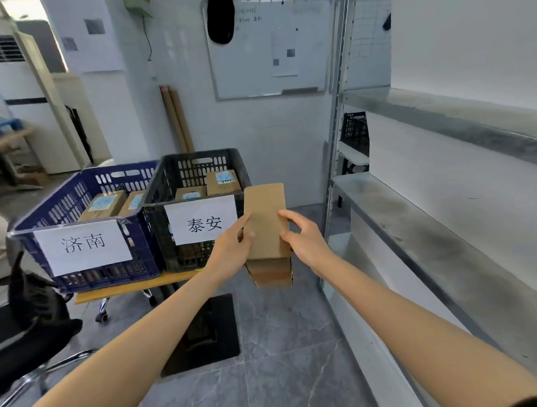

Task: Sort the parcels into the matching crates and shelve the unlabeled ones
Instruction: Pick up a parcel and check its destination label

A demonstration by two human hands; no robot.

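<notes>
While both arms reach forward from the lower corners of the head view, the left hand (232,246) and right hand (305,237) meet on one brown cardboard parcel (266,222), held in the air above the grey floor (291,340). The left grip closes on the parcel's left edge, thumb on the upper face, the remaining fingers hidden behind the cardboard. The right grip pinches the right edge in the same way, forefinger high and thumb lower. The parcel is tilted, its long plain face turned up toward the camera and its near end flaps showing below. Its underside and far end are out of sight, so any marking there cannot be confirmed. It sits just in front of the right front corner of the black crate (156,189), signed 泰安, and covers that corner. The blue crate (29,241), signed 济南, stands touching it on the left; both rest on the worktop (126,291). Each crate holds parcels with pale blue stickers, the print too blurred to read. The metal shelf unit (447,235) stands near the parcel on the right, its far end cut off by the frame. The whiteboard (255,68) carries illegible writing.
</notes>
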